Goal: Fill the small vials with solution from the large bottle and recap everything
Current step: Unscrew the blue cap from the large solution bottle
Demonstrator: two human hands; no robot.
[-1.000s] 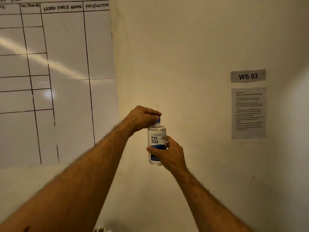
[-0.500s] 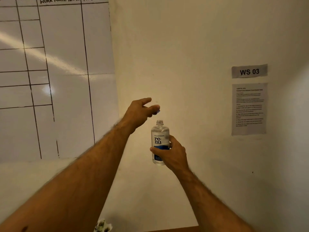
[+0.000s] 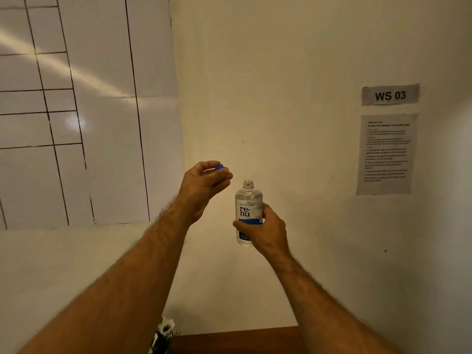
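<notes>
My right hand (image 3: 265,229) grips the lower half of the large clear bottle (image 3: 248,205), which stands upright in the air in front of the wall. Its label is white and blue and its threaded neck is uncapped. My left hand (image 3: 204,185) is raised to the left of the bottle's neck, apart from it, with the small blue cap (image 3: 219,167) pinched between its fingertips. No small vials are in view.
A whiteboard with a drawn grid (image 3: 76,111) covers the wall on the left. A "WS 03" sign (image 3: 390,95) and a printed instruction sheet (image 3: 385,154) hang at right. A strip of brown table edge (image 3: 237,338) and some white flowers (image 3: 164,328) show at the bottom.
My left hand unscrewed the blue cap and lifted it off up and to the left. The bottle stays upright in my right hand. The view has tilted downwards.
</notes>
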